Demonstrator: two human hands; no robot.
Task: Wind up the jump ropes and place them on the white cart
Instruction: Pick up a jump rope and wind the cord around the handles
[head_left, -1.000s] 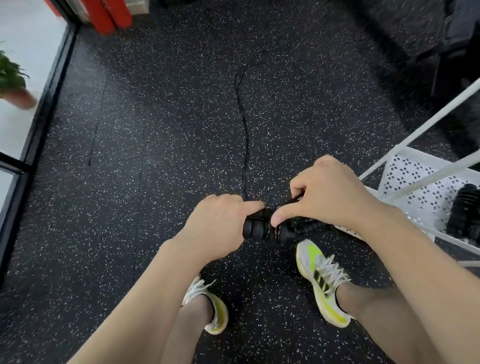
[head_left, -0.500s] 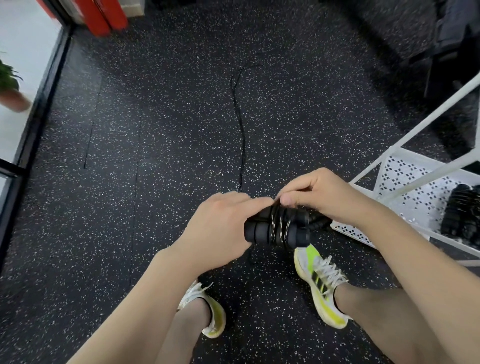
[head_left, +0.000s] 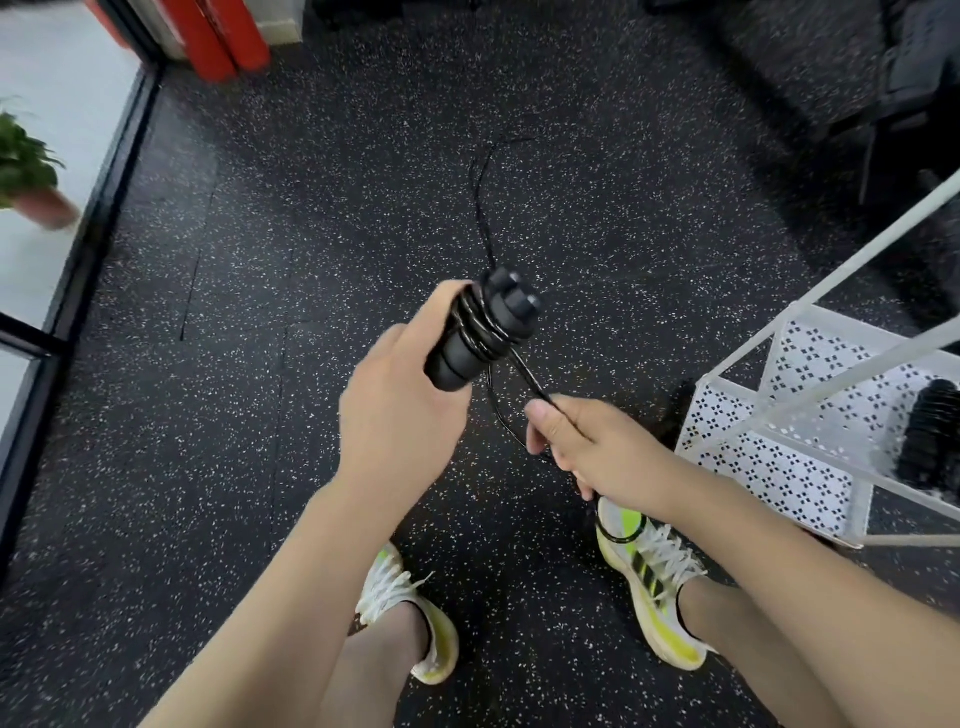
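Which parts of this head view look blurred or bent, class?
Head view: the plant at the left edge is smeared by motion blur; the cart rails and window frame slant from wide-angle distortion; the handles in the left hand stay fairly sharp.

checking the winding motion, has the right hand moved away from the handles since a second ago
Yes. The right hand has come off the handles and dropped down toward the right shoe, nearer the white cart, pulling the rope out.
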